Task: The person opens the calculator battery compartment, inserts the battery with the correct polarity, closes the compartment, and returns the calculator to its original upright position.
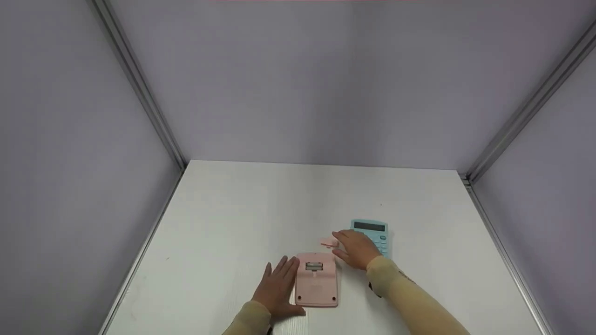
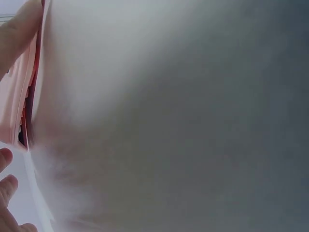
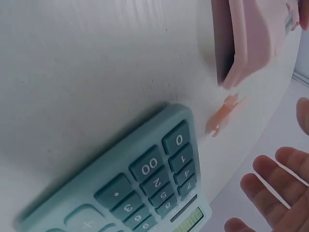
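A pink calculator (image 1: 316, 291) lies face down on the white table, its battery compartment uncovered and a battery (image 1: 314, 266) visible inside. Along its left side rests my left hand (image 1: 278, 287), fingers straight and spread, touching the edge with the thumb near the bottom end. My right hand (image 1: 357, 250) hovers with loosely bent fingers over the left part of a light blue calculator (image 3: 159, 169), which lies face up. Just beyond the pink calculator's top edge sits a small pink battery cover (image 3: 223, 116), close to my right fingertips. Nothing shows in the right hand's grasp.
The white table (image 1: 223, 209) spans the space between a left wall (image 1: 70, 163), a right wall (image 1: 549, 163) and a back wall (image 1: 260, 83). Metal rails run along the corners and the table's sides.
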A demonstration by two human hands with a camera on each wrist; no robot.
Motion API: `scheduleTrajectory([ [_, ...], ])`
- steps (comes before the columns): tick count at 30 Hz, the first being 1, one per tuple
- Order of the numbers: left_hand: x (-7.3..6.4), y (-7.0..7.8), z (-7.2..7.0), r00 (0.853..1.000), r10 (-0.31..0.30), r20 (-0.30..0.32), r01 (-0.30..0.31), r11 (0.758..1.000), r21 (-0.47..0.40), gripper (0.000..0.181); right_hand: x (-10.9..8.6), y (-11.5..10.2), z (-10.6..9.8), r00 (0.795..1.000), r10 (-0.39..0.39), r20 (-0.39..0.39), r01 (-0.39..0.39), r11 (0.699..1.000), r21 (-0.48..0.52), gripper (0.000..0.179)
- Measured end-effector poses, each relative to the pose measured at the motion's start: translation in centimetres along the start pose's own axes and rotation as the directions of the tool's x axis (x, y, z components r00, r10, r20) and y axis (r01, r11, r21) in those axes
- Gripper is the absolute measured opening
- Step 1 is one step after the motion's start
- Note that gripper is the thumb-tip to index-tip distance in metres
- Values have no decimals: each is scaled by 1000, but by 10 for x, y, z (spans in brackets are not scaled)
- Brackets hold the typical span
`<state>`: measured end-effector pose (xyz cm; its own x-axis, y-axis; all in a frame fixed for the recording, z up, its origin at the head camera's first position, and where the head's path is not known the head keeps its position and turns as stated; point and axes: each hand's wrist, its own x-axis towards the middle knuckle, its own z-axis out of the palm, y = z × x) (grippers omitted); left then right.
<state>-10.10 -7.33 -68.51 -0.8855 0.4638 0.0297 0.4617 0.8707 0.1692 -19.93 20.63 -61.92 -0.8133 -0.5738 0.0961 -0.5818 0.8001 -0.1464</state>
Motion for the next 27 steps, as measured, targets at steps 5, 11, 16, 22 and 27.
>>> scheduleTrajectory([
  [5, 1, 1, 1, 1000, -4, -12, 4, 1000, -17, 136, 13, 0, 2, 998, 34, 56, -33, 999, -21, 40],
  [11, 3, 4, 1, 1000, -26, 2, 26, 999, -37, 137, 24, 7, 16, 998, -10, 58, 17, 992, -123, 32],
  [16, 2, 7, 0, 1000, -28, 11, 28, 998, -49, 137, 27, 8, 20, 998, -26, 54, 35, 986, -165, 29],
  [22, 0, 9, -2, 999, -24, 23, 25, 999, -35, 137, 25, 7, 30, 996, 21, 88, -6, 986, -169, 17],
  [27, -1, 10, -3, 1000, -17, 6, 17, 1000, -11, 137, 25, 5, 33, 995, 49, 91, -34, 987, -157, 12],
])
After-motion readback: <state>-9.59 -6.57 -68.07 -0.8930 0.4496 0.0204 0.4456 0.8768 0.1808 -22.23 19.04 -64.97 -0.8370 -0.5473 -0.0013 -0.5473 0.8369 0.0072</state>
